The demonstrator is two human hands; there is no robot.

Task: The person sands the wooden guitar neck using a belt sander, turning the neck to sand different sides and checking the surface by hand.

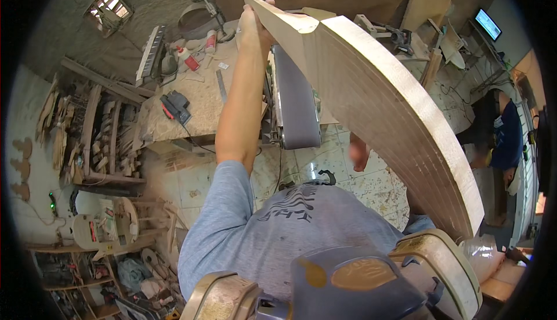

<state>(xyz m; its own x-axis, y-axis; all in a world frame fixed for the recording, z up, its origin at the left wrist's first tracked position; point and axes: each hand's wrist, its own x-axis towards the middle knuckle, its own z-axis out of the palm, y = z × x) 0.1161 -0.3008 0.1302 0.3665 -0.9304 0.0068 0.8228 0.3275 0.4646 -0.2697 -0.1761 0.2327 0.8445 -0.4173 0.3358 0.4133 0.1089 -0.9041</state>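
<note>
A large curved wooden panel [377, 99], with a thick pale rim and faint lines across its face, is held up in front of me on a slant. My left hand [250, 23] grips its narrow far end, arm stretched out. Below the panel's lower edge shows part of my right hand [358, 153], its fingers smeared and its forearm mostly hidden behind the wood; whether it grips the panel I cannot tell. Close to the panel's left side is a belt sander [297, 102] with a wide grey belt.
On the dusty workbench [200, 96] lie a handheld power sander [175, 109] and red-and-white bottles [188, 60]. A wood-scrap rack [104, 140] stands left. Another person [503, 128] bends at the right, near a lit screen [488, 24]. A respirator [348, 279] fills the lower edge.
</note>
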